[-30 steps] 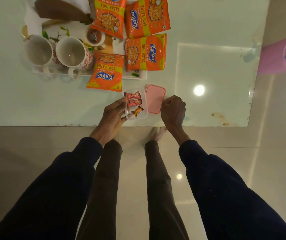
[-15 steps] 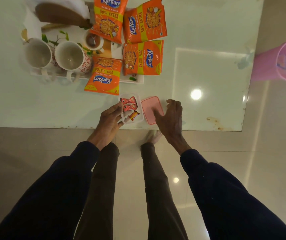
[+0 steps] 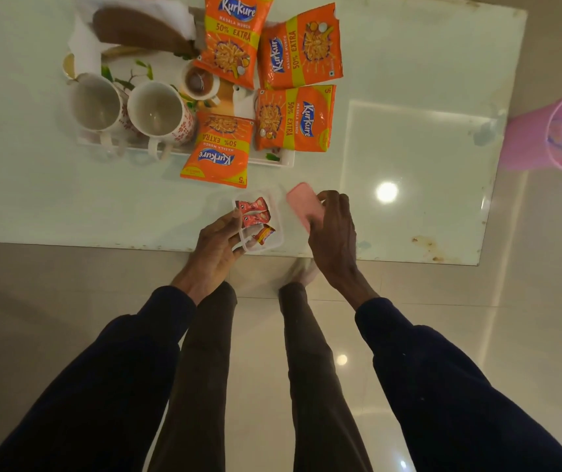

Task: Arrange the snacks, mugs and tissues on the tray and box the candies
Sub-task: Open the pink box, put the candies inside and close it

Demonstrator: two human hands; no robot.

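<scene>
Nearby, snack packets (image 3: 218, 151) crowd the tray (image 3: 286, 160); left hand (image 3: 216, 248) holds the candy box (image 3: 278, 245), right hand (image 3: 334, 233) fingers grip its lid (image 3: 301, 206).

Dim, warm light. A round glare spot shines on the glossy bench (image 3: 409, 148) toward its right edge. Frame edges bend.

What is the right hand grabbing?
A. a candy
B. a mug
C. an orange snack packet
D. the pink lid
D: the right hand has its fingers curled round the pink lid, next to the clear box of candies that the left hand holds.
</scene>
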